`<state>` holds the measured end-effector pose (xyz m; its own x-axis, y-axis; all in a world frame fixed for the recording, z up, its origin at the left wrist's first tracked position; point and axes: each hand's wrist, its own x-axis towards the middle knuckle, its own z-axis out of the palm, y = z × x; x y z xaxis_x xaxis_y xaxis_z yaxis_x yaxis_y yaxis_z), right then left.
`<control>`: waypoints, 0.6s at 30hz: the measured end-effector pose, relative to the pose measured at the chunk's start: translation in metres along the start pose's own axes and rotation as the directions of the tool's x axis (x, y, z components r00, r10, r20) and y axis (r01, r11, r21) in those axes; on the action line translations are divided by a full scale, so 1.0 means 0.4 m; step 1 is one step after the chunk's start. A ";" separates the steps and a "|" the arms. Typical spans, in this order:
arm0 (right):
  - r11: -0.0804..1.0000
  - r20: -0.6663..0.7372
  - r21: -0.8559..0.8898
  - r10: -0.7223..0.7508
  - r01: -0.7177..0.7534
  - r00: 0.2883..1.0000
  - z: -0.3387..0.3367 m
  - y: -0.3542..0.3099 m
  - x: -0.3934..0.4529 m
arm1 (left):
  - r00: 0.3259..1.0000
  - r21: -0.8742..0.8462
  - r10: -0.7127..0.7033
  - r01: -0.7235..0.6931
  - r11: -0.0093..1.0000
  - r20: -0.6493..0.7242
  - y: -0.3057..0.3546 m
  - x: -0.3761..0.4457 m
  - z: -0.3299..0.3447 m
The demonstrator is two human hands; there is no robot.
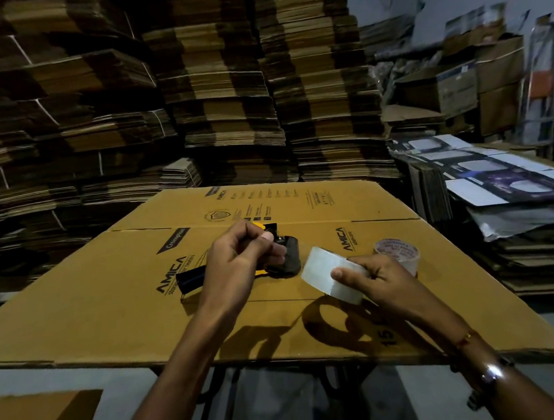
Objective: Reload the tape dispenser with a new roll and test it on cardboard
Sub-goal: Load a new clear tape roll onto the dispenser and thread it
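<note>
The left hand (239,256) has its fingers closed around the front of the black and yellow tape dispenser (273,257), pinning it on the flattened cardboard box (108,291) covering the bench, probably to steady it for threading. The right hand (375,278) pinches a clear tape roll (333,272) between thumb and fingers, just right of the dispenser and apart from it; a second tape roll (397,250) lies on the cardboard just behind that hand, and which roll is the new one I cannot tell.

Bare forearms; right wrist: thin thread band (465,339), shiny metal watch (491,375).
</note>
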<state>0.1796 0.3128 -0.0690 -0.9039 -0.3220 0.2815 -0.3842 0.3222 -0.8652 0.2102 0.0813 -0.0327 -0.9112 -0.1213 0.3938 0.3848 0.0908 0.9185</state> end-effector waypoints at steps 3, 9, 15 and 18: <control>0.998 -0.014 -0.058 -0.013 0.012 1.000 0.004 -0.003 0.006 | 0.995 0.098 0.085 -0.089 0.991 0.044 -0.003 -0.020 0.016; 0.960 0.002 -0.273 -0.058 0.057 0.998 0.006 0.021 0.024 | 0.954 0.396 0.260 -0.298 0.869 0.149 -0.042 -0.043 0.045; 0.887 -0.023 -0.451 -0.125 0.101 0.992 0.009 0.034 0.030 | 0.980 0.321 0.087 -0.142 0.936 0.182 -0.063 -0.043 0.054; 0.843 -0.033 -0.526 -0.147 0.108 0.989 0.014 0.042 0.036 | 0.975 0.193 -0.020 -0.024 0.981 0.222 -0.076 -0.035 0.050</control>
<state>0.1611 0.3085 -0.0819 -0.8434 -0.3366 0.4188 -0.5204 0.7055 -0.4811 0.2082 0.1001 -0.0670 -0.9286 0.0989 0.3576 0.3708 0.2828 0.8846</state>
